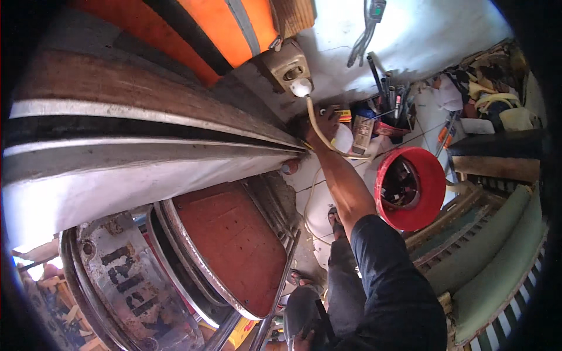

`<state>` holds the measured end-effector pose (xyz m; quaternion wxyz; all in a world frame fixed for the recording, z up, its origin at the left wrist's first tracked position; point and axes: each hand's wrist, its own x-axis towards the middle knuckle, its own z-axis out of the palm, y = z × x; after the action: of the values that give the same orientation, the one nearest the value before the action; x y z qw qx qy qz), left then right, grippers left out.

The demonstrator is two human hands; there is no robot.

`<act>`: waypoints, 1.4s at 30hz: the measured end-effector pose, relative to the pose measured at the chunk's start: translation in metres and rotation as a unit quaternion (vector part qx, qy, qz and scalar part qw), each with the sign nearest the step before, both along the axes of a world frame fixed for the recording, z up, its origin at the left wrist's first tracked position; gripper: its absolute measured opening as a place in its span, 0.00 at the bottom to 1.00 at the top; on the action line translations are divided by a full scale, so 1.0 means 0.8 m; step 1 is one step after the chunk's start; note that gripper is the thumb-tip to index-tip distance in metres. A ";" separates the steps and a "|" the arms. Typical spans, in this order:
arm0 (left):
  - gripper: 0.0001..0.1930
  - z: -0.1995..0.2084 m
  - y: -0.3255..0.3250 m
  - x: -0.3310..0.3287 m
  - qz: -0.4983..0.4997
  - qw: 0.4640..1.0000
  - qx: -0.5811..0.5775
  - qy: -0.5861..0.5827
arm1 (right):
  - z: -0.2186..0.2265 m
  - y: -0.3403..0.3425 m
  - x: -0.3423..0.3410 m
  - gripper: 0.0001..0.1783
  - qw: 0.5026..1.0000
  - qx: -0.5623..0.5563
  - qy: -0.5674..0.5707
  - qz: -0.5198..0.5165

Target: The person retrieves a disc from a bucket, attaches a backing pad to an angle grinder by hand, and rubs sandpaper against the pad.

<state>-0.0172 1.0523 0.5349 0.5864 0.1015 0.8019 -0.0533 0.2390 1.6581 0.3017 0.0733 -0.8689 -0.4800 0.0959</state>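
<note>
My right arm stretches forward from the lower right. My right hand (321, 124) is down in shadow among small items on the floor by the wall, next to a yellow-and-orange box (343, 116) and a white round tub (343, 139). Its fingers are too dark to make out. Just above it, a white plug (301, 88) sits in a beige wall socket (287, 61). The plug's pale cord (313, 117) hangs down across my right wrist. Low at the lower edge, part of my left hand (303, 340) shows near my legs, its fingers mostly hidden.
A red bucket (430, 205) with small things inside stands right of my forearm. Stacked metal-framed chairs with a red-brown seat (234, 245) fill the lower left. Long boards (146, 111) jut in above them. A green-cushioned piece (492, 251) is at right. Orange fabric (205, 23) hangs above.
</note>
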 end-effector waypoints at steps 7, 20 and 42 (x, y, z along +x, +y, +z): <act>0.31 0.019 0.001 0.019 0.050 0.998 0.025 0.013 | 0.063 -0.067 0.020 0.30 0.867 0.103 0.452 -0.182; 0.23 -0.015 0.242 0.228 0.097 0.887 0.158 -0.422 | 0.372 -0.404 0.050 0.36 0.428 0.195 0.866 -0.172; 0.39 0.445 0.044 -0.121 0.334 0.528 0.479 -0.617 | 0.776 -0.665 -0.259 0.17 0.693 0.101 0.690 0.184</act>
<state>-0.1137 1.0877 0.8911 0.7731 0.0998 0.1211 0.6146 0.0320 1.1264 0.9225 0.4517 -0.4401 -0.4517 0.6310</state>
